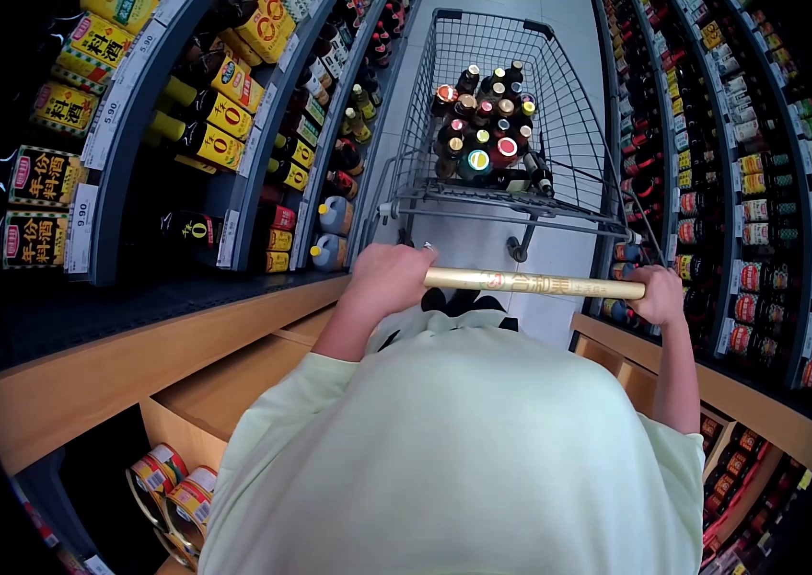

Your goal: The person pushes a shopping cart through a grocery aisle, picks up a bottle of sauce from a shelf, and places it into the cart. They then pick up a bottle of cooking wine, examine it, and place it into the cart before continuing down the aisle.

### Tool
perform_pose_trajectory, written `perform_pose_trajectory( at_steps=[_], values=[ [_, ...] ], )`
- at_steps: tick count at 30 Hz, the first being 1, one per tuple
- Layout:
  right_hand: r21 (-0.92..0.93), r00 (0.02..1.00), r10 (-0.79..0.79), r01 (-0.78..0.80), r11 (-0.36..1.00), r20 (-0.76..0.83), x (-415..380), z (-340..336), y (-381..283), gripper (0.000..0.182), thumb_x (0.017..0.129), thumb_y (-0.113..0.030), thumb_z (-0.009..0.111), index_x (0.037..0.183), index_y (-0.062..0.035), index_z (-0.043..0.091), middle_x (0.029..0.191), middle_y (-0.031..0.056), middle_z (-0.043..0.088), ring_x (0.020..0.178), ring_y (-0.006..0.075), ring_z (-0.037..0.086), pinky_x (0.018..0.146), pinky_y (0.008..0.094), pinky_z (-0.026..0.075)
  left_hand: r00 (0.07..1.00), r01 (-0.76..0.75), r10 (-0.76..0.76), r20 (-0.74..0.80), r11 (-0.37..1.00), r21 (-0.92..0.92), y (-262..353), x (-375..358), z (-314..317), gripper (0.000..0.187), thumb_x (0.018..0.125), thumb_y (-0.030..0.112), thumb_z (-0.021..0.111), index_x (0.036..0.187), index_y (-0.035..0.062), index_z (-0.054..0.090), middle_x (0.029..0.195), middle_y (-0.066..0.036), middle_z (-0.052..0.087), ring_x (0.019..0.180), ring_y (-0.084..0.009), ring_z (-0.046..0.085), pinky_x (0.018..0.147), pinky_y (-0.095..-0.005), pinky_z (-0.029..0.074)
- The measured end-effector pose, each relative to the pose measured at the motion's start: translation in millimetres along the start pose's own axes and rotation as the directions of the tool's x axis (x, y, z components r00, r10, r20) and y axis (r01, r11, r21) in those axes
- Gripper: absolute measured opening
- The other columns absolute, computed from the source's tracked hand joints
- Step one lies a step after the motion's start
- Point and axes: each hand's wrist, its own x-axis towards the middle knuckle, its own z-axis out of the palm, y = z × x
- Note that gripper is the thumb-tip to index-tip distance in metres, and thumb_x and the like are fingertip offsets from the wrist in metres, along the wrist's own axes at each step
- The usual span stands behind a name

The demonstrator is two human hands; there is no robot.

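Observation:
My left hand point(389, 275) is closed around the left end of the cart's gold handle bar point(535, 284), which has printed lettering on it. At the right end of the same bar, the fingers of my right hand point(656, 294) are wrapped round it. Ahead of the handle is the wire shopping cart point(569, 91). A cluster of dark bottles with caps of several colours point(487, 125) stands in its basket, and a bottle point(540, 176) leans or lies at the cluster's right side. A caster wheel point(518, 251) shows under the basket.
Shelves of yellow-labelled bottles point(224, 115) with price tags line the left side. More shelves of jars and bottles point(756, 225) run along the right. Wooden shelf edges point(138, 350) flank my body, with cans point(181, 479) low on the left. The aisle floor point(559, 235) extends ahead.

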Motion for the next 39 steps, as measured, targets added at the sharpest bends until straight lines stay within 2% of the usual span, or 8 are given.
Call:
perform_pose_trajectory(
  at_steps=[13,16,19,22,30,33,37,39],
  values=[
    [-0.061,0.956,0.013,-0.032,0.998,-0.293,-8,28,5,0.025,0.063,-0.018,0.064,0.087,-0.0113,0.069,0.078,0.0062,0.065,0.084,0.0286,0.062,0.099,0.0456,0.044,0.99,0.05,-0.045,-0.131,0.998,0.036,5,-7,8,0.015,0.081,0.018,0.062,0.094,0.0116,0.066,0.073,-0.01,0.068,0.072,-0.0305,0.068,0.063,-0.0447,0.051],
    [-0.041,0.95,0.055,-0.07,0.997,-0.308,-4,29,3,0.026,0.061,-0.016,0.065,0.086,-0.011,0.069,0.079,0.0057,0.066,0.084,0.0279,0.063,0.098,0.0444,0.045,0.925,-0.052,0.095,-0.367,0.991,0.127,-7,-4,21,0.021,0.076,0.017,0.065,0.095,0.0088,0.069,0.068,-0.008,0.065,0.067,-0.0259,0.066,0.063,-0.0391,0.05],
    [-0.01,0.955,0.065,-0.071,0.997,-0.29,-6,27,-1,0.028,0.06,-0.016,0.066,0.087,-0.0113,0.07,0.078,0.0053,0.066,0.083,0.0273,0.063,0.098,0.044,0.045,0.905,-0.063,0.106,-0.412,0.991,0.118,-9,-5,21,0.009,0.073,0.016,0.067,0.082,0.0135,0.064,0.066,-0.007,0.062,0.068,-0.0277,0.064,0.064,-0.0412,0.05],
    [-0.003,0.957,0.047,-0.05,0.999,-0.287,-6,26,2,0.029,0.06,-0.016,0.067,0.088,-0.0116,0.071,0.078,0.005,0.066,0.083,0.0265,0.063,0.099,0.0439,0.045,0.899,-0.094,0.161,-0.408,0.979,0.179,-12,-4,20,0.02,0.075,0.013,0.066,0.095,0.01,0.07,0.067,-0.006,0.064,0.068,-0.0254,0.066,0.061,-0.0385,0.049],
    [0.01,0.976,0.069,-0.068,0.998,-0.205,-4,15,-6,0.033,0.06,-0.016,0.068,0.092,-0.0109,0.071,0.082,0.0054,0.067,0.086,0.026,0.064,0.104,0.0456,0.042,0.925,-0.026,0.078,-0.371,0.989,0.144,-8,-9,20,0.019,0.076,0.012,0.065,0.094,0.0112,0.068,0.068,-0.007,0.064,0.068,-0.0269,0.066,0.06,-0.0407,0.049],
    [0.038,0.988,0.06,-0.055,0.998,-0.142,-6,17,0,0.038,0.06,-0.018,0.068,0.097,-0.0093,0.07,0.088,0.0103,0.068,0.094,0.0286,0.063,0.11,0.0471,0.035,0.946,0.014,0.051,-0.32,0.98,0.199,-4,-11,22,0.008,0.076,0.016,0.066,0.084,0.0139,0.066,0.068,-0.006,0.064,0.067,-0.0269,0.066,0.057,-0.0425,0.049],
    [0.062,0.993,0.104,-0.101,0.993,-0.047,-3,13,0,0.04,0.056,-0.019,0.07,0.095,-0.0075,0.071,0.091,0.0127,0.067,0.1,0.0298,0.062,0.117,0.0471,0.026,0.952,0.028,0.032,-0.303,0.981,0.192,-8,-11,31,0.019,0.072,0.017,0.065,0.091,0.0186,0.063,0.069,-0.004,0.063,0.07,-0.0273,0.067,0.057,-0.0432,0.05],
    [0.089,0.979,0.052,-0.035,0.995,-0.198,-3,18,1,0.038,0.056,-0.019,0.07,0.092,-0.0067,0.071,0.093,0.0133,0.068,0.102,0.0309,0.061,0.117,0.0488,0.026,0.961,0.039,0.007,-0.275,0.986,0.164,-4,-11,24,0.019,0.072,0.014,0.065,0.09,0.0184,0.064,0.071,-0.003,0.064,0.074,-0.0264,0.067,0.058,-0.0425,0.049]
  ],
)
